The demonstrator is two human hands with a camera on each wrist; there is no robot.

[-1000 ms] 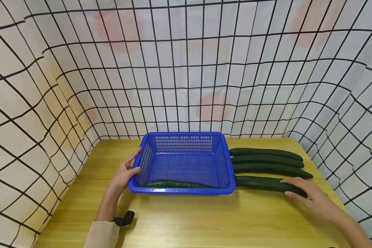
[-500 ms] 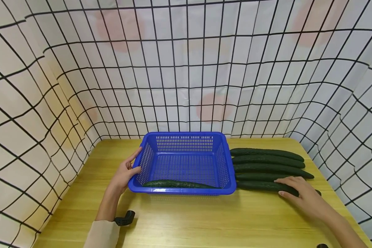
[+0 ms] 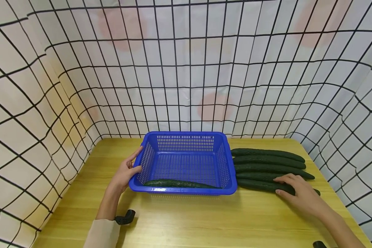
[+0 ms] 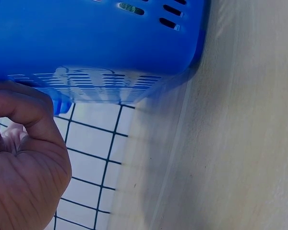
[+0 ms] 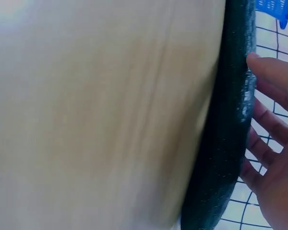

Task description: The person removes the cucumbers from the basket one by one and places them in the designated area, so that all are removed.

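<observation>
My left hand [image 3: 122,177] grips the left rim of a blue plastic basket [image 3: 183,190], thumb inside and fingers outside. In the left wrist view, curled fingers meet the basket's wall [image 4: 86,38]. One dark green cucumber [image 3: 179,184] lies inside along the near wall. Several more cucumbers lie side by side to its right. My right hand [image 3: 300,194] rests over the nearest of these, a long cucumber [image 3: 260,185], its thumb at the near side. The right wrist view shows loosely spread fingers and a thumb tip touching this cucumber [image 5: 225,120].
Behind the hand the other cucumbers [image 3: 269,159] lie in parallel, their left ends right at the basket's side. A wooden table [image 3: 204,220] carries everything. White sheeting with a black grid [image 3: 186,75] encloses the back and sides. A black device [image 3: 125,217] sits at the left wrist.
The nearest cucumber has shifted slightly right and settled in front of the row, exposing another behind it. My right hand has moved a little left and its hold has loosened. The left hand keeps its place.
</observation>
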